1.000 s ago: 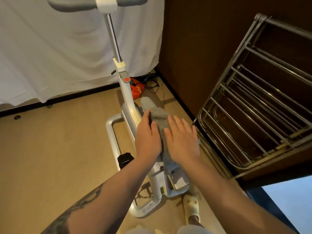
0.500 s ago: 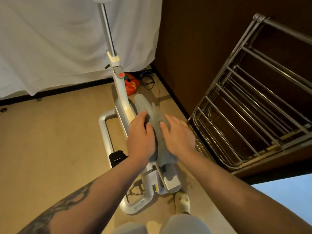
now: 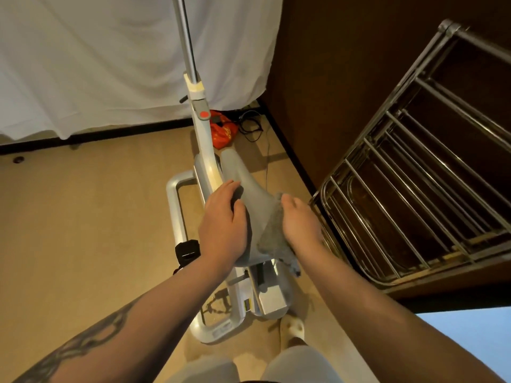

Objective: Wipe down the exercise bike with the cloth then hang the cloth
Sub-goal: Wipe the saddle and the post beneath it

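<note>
Underfoot, a tan floor [image 3: 83, 217], matte, faintly scuffed, runs to a black skirting strip. White sheet [image 3: 96, 59] hangs in soft folds across the far wall; dark brown panel [image 3: 331, 78] forms the right wall, meeting it at a corner. Red bag [image 3: 223, 134] and a tangle of black cable [image 3: 253, 125] lie in that corner on the floor.

Bike [image 3: 204, 161] stands mid-room: pale grey-white frame, smooth and glossy, chrome post rising out of view, red button on the stem, tubular loop base flat on the floor. Saddle [image 3: 249, 186] is grey, smooth, narrow at the nose and widening toward the person. Black pedal [image 3: 187, 251] shows on the left side.

Left hand [image 3: 224, 222] lies flat, fingers spread loosely, palm down on the saddle's left flank. Right hand [image 3: 300, 219] is curled, pressing the cloth [image 3: 273, 233] against the saddle's right rear edge; whether it fully clenches the cloth I cannot tell. Cloth is grey, nubbly terry, bunched, one corner dangling below the saddle.

Rack [image 3: 414, 175], chrome rods in parallel rows, stands just right of the bike.
</note>
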`<action>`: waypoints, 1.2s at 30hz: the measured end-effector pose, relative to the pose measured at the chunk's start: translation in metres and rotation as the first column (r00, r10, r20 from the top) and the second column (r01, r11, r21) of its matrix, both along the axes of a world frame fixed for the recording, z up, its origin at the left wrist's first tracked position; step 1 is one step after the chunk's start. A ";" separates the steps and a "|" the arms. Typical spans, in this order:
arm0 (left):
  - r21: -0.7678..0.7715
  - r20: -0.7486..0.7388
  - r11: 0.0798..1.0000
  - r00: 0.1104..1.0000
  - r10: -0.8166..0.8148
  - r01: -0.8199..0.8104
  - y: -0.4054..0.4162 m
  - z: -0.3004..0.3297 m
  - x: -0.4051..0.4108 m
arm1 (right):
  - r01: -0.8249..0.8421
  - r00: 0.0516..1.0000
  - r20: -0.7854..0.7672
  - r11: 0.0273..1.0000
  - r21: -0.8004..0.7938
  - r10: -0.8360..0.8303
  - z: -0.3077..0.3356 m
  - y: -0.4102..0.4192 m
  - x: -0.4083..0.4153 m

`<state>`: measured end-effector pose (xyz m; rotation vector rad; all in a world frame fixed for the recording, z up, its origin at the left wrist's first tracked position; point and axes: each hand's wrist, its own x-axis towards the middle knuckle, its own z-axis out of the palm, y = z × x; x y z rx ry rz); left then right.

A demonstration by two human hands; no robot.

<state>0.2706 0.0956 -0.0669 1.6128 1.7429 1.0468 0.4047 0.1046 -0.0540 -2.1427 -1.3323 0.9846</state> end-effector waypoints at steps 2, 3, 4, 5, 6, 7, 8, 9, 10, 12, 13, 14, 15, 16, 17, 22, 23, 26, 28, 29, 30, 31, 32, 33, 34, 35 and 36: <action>-0.005 -0.027 1.000 1.000 0.011 -0.012 0.000 -0.001 0.000 | -0.047 0.989 0.147 0.990 0.131 0.027 -0.001 -0.030 -0.010; -0.004 -0.039 1.000 0.999 0.018 -0.018 0.001 0.000 0.001 | -0.092 0.974 0.219 0.981 0.171 0.053 0.000 -0.034 -0.010; -0.005 -0.053 1.000 0.998 0.027 -0.027 0.001 0.000 0.002 | -0.145 0.962 0.255 0.975 0.166 0.100 -0.003 -0.025 -0.008; -0.007 -0.067 1.000 0.997 0.030 -0.031 0.002 0.000 0.002 | -0.182 0.953 0.266 0.976 0.119 0.145 -0.006 -0.009 -0.005; -0.010 -0.079 0.999 0.996 0.029 -0.030 0.001 0.000 0.003 | -0.202 0.948 0.263 0.978 0.050 0.182 -0.006 0.008 -0.003; -0.011 -0.088 0.999 0.995 0.039 -0.040 0.000 0.000 0.004 | -0.227 0.939 0.259 0.974 -0.020 0.224 -0.005 0.021 -0.001; -0.009 -0.097 0.998 0.994 0.056 -0.057 -0.002 0.001 0.005 | -0.251 0.931 0.260 0.967 -0.052 0.255 -0.005 0.026 -0.002; -0.009 -0.114 0.997 0.990 0.080 -0.082 -0.003 0.002 0.007 | -0.292 0.916 0.270 0.955 -0.055 0.295 -0.003 0.022 -0.003; -0.010 -0.136 0.994 0.985 0.107 -0.109 -0.005 0.004 0.008 | -0.337 0.894 0.304 0.941 -0.028 0.329 -0.004 0.011 -0.004; -0.008 -0.169 0.986 0.972 0.163 -0.167 -0.007 0.007 0.011 | -0.449 0.824 0.406 0.893 0.043 0.395 0.000 -0.014 -0.001; -0.004 -0.180 0.982 0.966 0.187 -0.191 -0.006 0.008 0.013 | -0.485 0.803 0.422 0.873 0.053 0.420 0.004 -0.013 0.001; -0.004 -0.191 0.977 0.959 0.209 -0.214 -0.006 0.009 0.014 | -0.506 0.793 0.410 0.862 0.031 0.451 0.005 0.000 0.000; -0.013 -0.200 0.973 0.954 0.225 -0.232 -0.007 0.011 0.014 | -0.517 0.782 0.396 0.856 -0.020 0.482 0.007 0.016 -0.005; -0.028 -0.204 0.967 0.948 0.243 -0.254 -0.007 0.012 0.015 | -0.523 0.774 0.373 0.849 -0.079 0.512 0.010 0.032 -0.012; -0.041 -0.206 0.955 0.938 0.280 -0.294 -0.009 0.012 0.015 | -0.533 0.768 0.340 0.836 -0.129 0.542 0.013 0.046 -0.016; -0.115 -0.217 0.869 0.866 0.450 -0.481 -0.015 0.013 0.027 | -0.644 0.698 0.361 0.763 -0.063 0.618 0.011 0.022 0.000; -0.147 -0.190 0.842 0.851 0.490 -0.518 -0.014 0.012 0.030 | -0.656 0.686 0.365 0.752 -0.062 0.629 0.012 0.018 0.005; -0.233 -0.106 0.738 0.771 0.628 -0.634 -0.009 0.010 0.033 | -0.596 0.751 0.254 0.791 -0.134 0.609 0.008 0.057 -0.013; -0.241 -0.055 0.710 0.739 0.671 -0.662 -0.010 0.009 0.034 | -0.533 0.822 0.135 0.832 -0.155 0.553 0.010 0.087 -0.030; -0.232 -0.036 0.707 0.733 0.680 -0.668 -0.010 0.009 0.034 | -0.523 0.831 0.129 0.839 -0.147 0.541 0.010 0.091 -0.035; -0.230 -0.022 0.708 0.731 0.682 -0.668 -0.011 0.009 0.033 | -0.548 0.814 0.145 0.826 -0.132 0.563 0.010 0.086 -0.033; -0.233 -0.009 0.709 0.730 0.683 -0.666 -0.012 0.009 0.033 | -0.592 0.778 0.184 0.800 -0.104 0.600 0.010 0.076 -0.026; -0.233 0.000 0.710 0.730 0.683 -0.664 -0.012 0.007 0.032 | -0.639 0.737 0.233 0.766 -0.065 0.634 0.008 0.063 -0.018; -0.240 -0.005 0.714 0.736 0.677 -0.658 -0.011 0.006 0.031 | -0.677 0.702 0.248 0.734 -0.059 0.668 0.008 0.051 -0.010; -0.249 -0.018 0.718 0.744 0.668 -0.650 -0.010 0.006 0.030 | -0.692 0.687 0.254 0.720 -0.057 0.680 0.006 0.050 -0.007; -0.249 -0.028 0.724 0.752 0.659 -0.643 -0.009 0.006 0.030 | -0.679 0.703 0.244 0.732 -0.051 0.669 0.004 0.057 -0.011; -0.245 -0.030 0.734 0.761 0.648 -0.634 -0.008 0.008 0.029 | -0.644 0.737 0.220 0.763 -0.058 0.639 0.002 0.070 -0.020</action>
